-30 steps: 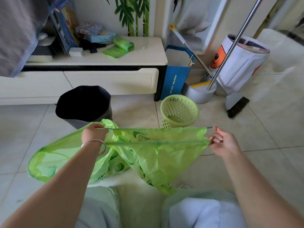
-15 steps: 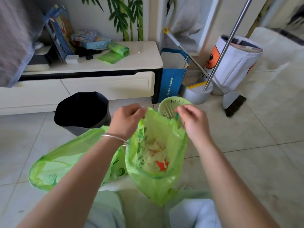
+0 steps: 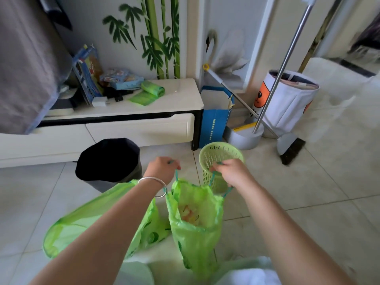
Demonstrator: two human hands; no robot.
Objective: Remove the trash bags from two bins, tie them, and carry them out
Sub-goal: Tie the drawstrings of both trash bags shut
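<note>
A green trash bag [image 3: 195, 223] with scraps inside hangs between my hands above the floor. My left hand [image 3: 162, 169] pinches one teal drawstring loop and my right hand [image 3: 230, 171] grips the other, both pulled up from the bag's gathered mouth. A second green trash bag [image 3: 82, 225] lies open on the tiles under my left forearm. Behind stand the dark bin [image 3: 109, 161] with a black liner and the small green mesh bin [image 3: 221, 159], partly hidden by my right hand.
A white TV cabinet [image 3: 123, 128] runs along the wall, with a roll of green bags [image 3: 153, 89] on top. A blue paper bag [image 3: 216, 120], a dustpan and broom [image 3: 287, 149] and a white fabric basket [image 3: 292, 99] stand at right.
The bag's mouth, stretched wide a second ago, was brought together, and my hands now pull both drawstring loops upward. The view has tilted up a little.
</note>
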